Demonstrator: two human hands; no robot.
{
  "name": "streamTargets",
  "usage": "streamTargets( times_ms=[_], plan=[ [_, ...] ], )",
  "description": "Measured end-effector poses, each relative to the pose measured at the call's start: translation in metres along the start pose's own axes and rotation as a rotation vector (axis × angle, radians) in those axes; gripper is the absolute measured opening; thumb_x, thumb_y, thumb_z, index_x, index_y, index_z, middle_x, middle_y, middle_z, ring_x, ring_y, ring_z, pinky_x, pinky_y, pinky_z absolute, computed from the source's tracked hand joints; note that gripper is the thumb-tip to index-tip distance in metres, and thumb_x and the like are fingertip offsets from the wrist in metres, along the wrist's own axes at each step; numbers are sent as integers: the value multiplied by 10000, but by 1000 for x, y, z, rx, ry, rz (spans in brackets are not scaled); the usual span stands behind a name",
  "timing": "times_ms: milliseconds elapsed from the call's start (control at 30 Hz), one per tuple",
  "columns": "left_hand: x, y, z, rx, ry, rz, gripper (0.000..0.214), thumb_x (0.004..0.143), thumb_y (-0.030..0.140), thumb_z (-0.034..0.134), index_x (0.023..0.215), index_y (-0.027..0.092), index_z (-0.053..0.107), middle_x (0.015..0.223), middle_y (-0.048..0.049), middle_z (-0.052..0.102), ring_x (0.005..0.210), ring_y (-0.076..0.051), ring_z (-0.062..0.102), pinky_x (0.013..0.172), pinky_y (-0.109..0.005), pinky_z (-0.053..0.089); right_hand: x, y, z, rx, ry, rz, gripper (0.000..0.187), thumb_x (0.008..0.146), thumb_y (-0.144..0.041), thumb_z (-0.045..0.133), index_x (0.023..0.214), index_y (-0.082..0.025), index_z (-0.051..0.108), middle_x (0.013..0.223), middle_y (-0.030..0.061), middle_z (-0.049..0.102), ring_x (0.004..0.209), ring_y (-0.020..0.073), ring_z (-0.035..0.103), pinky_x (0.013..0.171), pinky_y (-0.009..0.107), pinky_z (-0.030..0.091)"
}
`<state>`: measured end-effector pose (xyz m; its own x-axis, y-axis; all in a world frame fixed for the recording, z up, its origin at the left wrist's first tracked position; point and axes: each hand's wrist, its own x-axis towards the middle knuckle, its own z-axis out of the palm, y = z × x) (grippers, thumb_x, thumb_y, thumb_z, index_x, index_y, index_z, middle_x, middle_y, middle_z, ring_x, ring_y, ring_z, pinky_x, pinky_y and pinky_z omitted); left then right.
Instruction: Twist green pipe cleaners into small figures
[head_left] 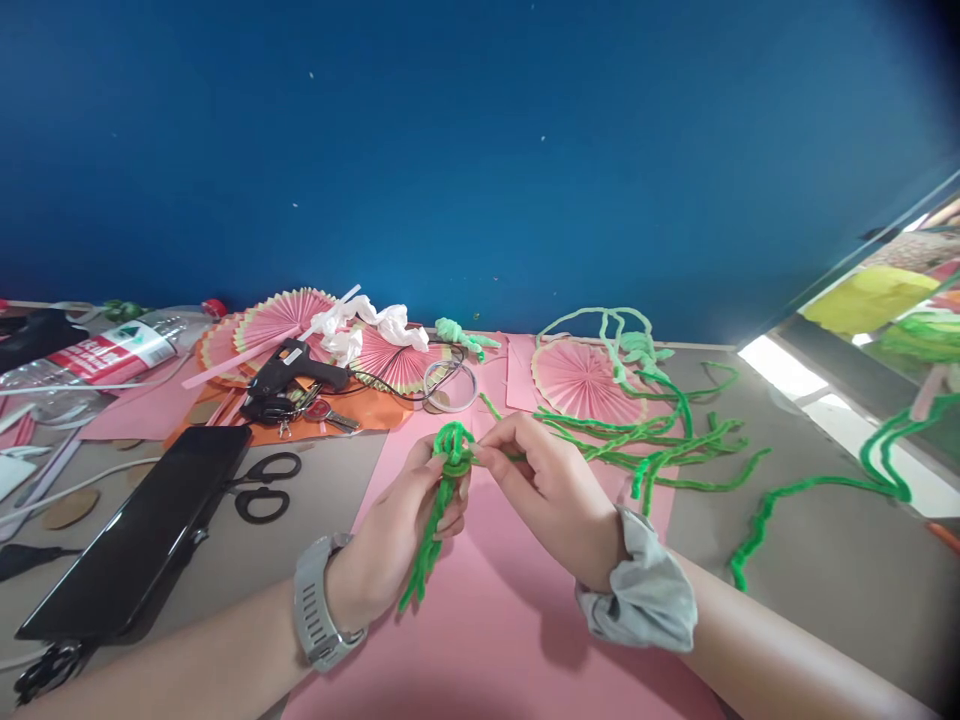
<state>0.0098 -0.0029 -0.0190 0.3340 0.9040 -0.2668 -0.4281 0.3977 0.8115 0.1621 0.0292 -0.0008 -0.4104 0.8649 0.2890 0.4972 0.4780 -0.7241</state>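
Observation:
My left hand (409, 515) grips a bundle of green yarn (429, 545), looped at the top with loose ends hanging down below the fingers. At the right side of the bundle, my right hand (536, 475) pinches a strand of the yarn between thumb and forefinger. Both hands are above a sheet of pink paper (480, 620). Several more green yarn strands (705, 450) lie just beyond and to the right of my right hand. Part of the bundle is hidden by the left fingers.
On the left lie a black phone (142, 540), black-handled scissors (262, 490), a black glue gun (289, 378) and a plastic bottle (112, 350). Pink paper fans (589, 380) lie along the back, before a blue wall (480, 160). Another green strand (795, 485) stretches across the right.

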Motion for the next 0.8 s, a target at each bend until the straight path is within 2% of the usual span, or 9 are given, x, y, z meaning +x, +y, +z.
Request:
streamTargets(
  times_ms=[200, 333, 467, 600, 800],
  plan=[
    [-1, -2, 1, 85, 39, 77, 220, 895, 371, 330, 835, 203, 460, 674, 30, 379, 547, -64, 318, 533, -187, 331, 1, -1, 13, 240, 106, 149, 150, 881, -269, 411, 749, -198, 419, 642, -41, 427, 554, 90, 401, 520, 209, 357],
    [-1, 0, 2, 245, 120, 146, 217, 882, 398, 371, 969, 234, 484, 710, 25, 419, 588, -69, 366, 540, -176, 343, 0, 0, 20, 373, 97, 236, 191, 890, -304, 392, 727, -205, 379, 603, -58, 394, 504, 83, 380, 492, 213, 346],
    [0, 1, -2, 386, 164, 147, 225, 863, 424, 398, 967, 245, 485, 679, 32, 430, 552, -70, 376, 477, -169, 331, -4, 2, 22, 342, 79, 120, 119, 889, -258, 393, 782, -207, 396, 679, -33, 476, 597, 98, 470, 553, 220, 387],
    [2, 2, -5, 414, 137, 93, 244, 855, 448, 390, 961, 249, 485, 607, 50, 405, 445, -61, 323, 389, -168, 291, -7, 5, 17, 159, 16, 28, 51, 882, -215, 402, 841, -212, 432, 756, 0, 550, 679, 123, 523, 603, 240, 405],
    [1, 3, -1, 388, 147, 145, 217, 859, 383, 418, 984, 238, 519, 670, 30, 446, 528, -70, 399, 465, -167, 351, -3, 10, 10, 47, 24, -20, 54, 863, -179, 444, 867, -214, 485, 780, 0, 577, 687, 116, 534, 626, 225, 404]
  ],
)
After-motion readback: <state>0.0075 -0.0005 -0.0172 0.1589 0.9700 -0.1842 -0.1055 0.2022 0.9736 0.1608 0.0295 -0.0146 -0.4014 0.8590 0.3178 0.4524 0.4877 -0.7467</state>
